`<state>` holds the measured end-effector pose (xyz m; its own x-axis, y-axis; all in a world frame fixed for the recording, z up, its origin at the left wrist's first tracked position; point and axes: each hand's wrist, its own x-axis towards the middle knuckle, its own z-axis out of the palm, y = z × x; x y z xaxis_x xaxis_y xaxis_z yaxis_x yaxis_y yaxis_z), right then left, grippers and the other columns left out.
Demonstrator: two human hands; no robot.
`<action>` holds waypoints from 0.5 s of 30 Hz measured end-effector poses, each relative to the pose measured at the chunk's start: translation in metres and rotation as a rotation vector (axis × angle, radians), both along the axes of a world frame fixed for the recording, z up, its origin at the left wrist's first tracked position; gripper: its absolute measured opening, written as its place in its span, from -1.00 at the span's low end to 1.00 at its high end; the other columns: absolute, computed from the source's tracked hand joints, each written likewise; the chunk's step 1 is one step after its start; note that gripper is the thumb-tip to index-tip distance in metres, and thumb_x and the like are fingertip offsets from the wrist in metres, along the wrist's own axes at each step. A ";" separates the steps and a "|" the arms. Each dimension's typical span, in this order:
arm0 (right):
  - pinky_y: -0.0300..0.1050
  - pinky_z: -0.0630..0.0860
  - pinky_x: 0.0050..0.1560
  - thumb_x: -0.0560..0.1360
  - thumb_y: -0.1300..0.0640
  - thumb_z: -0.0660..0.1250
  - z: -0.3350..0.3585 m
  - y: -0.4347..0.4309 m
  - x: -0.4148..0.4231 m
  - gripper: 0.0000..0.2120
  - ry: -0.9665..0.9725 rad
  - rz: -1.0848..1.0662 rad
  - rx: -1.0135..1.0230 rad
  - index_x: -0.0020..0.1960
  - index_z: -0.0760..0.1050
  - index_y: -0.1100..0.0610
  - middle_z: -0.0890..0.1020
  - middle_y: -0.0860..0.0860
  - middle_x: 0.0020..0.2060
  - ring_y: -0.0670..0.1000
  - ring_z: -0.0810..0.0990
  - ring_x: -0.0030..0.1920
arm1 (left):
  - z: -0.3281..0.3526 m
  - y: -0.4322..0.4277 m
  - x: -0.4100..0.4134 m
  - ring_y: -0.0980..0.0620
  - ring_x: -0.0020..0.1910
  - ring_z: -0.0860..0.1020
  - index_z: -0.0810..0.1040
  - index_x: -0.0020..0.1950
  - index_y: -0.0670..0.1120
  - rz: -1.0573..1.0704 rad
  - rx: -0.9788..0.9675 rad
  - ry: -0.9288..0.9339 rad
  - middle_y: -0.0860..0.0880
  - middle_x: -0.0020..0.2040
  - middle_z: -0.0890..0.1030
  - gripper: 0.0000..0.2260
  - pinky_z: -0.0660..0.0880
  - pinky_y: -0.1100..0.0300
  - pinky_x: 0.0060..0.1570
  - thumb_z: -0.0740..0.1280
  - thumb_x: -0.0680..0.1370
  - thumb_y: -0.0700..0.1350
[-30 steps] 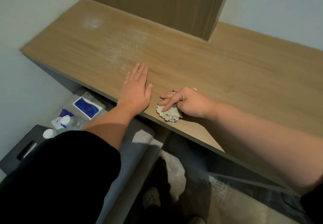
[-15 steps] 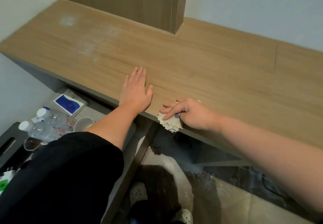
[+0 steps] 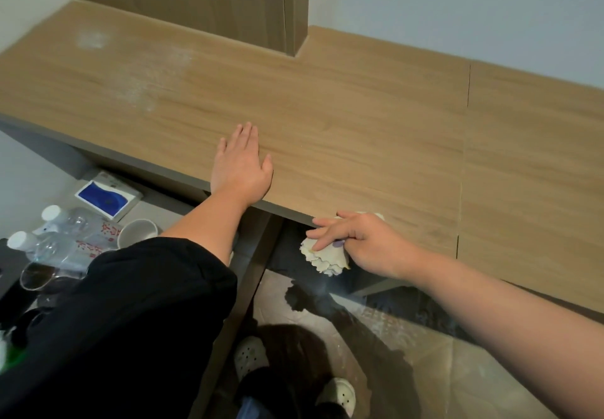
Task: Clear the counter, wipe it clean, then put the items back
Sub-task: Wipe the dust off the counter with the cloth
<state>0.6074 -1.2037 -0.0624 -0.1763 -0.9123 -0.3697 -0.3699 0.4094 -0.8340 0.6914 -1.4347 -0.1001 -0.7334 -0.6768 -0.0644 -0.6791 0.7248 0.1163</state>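
Note:
The wooden counter [image 3: 359, 117] runs across the view with nothing standing on it. White dusty smears [image 3: 147, 81] mark its left part. My left hand [image 3: 240, 166] lies flat, palm down, on the counter near its front edge, holding nothing. My right hand [image 3: 356, 238] grips a crumpled pale cloth [image 3: 323, 260] at the front edge, where the cloth hangs partly over the lip.
On a lower surface at the left lie two clear plastic bottles [image 3: 62, 238], a white cup [image 3: 137, 232], a glass [image 3: 36, 274] and a blue and white packet [image 3: 108, 198]. A wooden cabinet [image 3: 228, 3] stands at the counter's back. My feet in white clogs [image 3: 251, 356] are on the tiled floor.
My right hand has dragged the cloth to the right along the front edge, and it now overhangs the lip. My left hand has stayed flat in place. My view has shifted right.

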 end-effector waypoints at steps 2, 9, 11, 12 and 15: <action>-0.45 0.39 0.22 0.51 0.50 0.08 0.018 -0.002 -0.005 -0.52 -0.112 -0.147 -0.015 -0.07 0.65 0.04 0.59 -0.08 0.21 -0.28 0.51 0.19 | 0.000 0.000 0.000 0.02 0.58 -0.08 -0.03 0.60 -0.15 -0.004 0.000 -0.008 -0.07 0.61 -0.02 -0.45 -0.07 -0.01 0.54 -0.02 0.66 0.05; -0.50 0.46 -0.17 0.46 0.52 0.07 0.038 -0.071 -0.080 -0.55 0.052 -0.742 -0.259 0.12 0.61 0.22 0.64 0.10 0.10 -0.09 0.57 -0.04 | 0.000 -0.001 0.002 0.03 0.58 -0.08 -0.02 0.60 -0.14 -0.006 -0.002 0.020 -0.06 0.61 -0.01 -0.45 -0.06 -0.01 0.55 -0.01 0.65 0.03; -0.59 0.36 -0.21 0.46 0.50 0.08 0.035 -0.102 -0.101 -0.55 0.147 -0.761 -0.274 0.17 0.60 0.24 0.62 0.10 0.09 -0.08 0.51 0.01 | -0.001 -0.002 0.002 0.03 0.58 -0.07 0.00 0.60 -0.14 -0.005 0.001 0.038 -0.06 0.61 0.01 -0.46 -0.06 0.00 0.55 0.00 0.65 0.02; -0.61 0.33 -0.24 0.47 0.48 0.08 0.034 -0.118 -0.110 -0.56 0.178 -0.755 -0.279 0.19 0.59 0.24 0.61 0.10 0.10 -0.07 0.50 0.03 | -0.002 -0.003 0.002 0.04 0.58 -0.06 0.00 0.60 -0.14 -0.007 -0.001 0.044 -0.05 0.60 0.02 -0.46 -0.06 0.00 0.55 0.01 0.65 0.01; -0.59 0.34 -0.32 0.52 0.47 0.09 0.028 -0.161 -0.123 -0.60 0.178 -0.665 -0.251 0.24 0.54 0.28 0.58 0.10 0.05 0.03 0.53 0.04 | -0.004 -0.006 0.001 0.04 0.58 -0.06 0.01 0.60 -0.13 -0.005 -0.009 0.048 -0.04 0.60 0.02 -0.46 -0.06 0.01 0.55 0.01 0.65 0.01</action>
<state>0.4841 -1.3645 -0.0341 -0.7603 -0.6450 -0.0775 -0.2486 0.3991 -0.8826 0.6926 -1.4402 -0.1042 -0.7387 -0.6737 -0.0232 -0.6694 0.7291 0.1425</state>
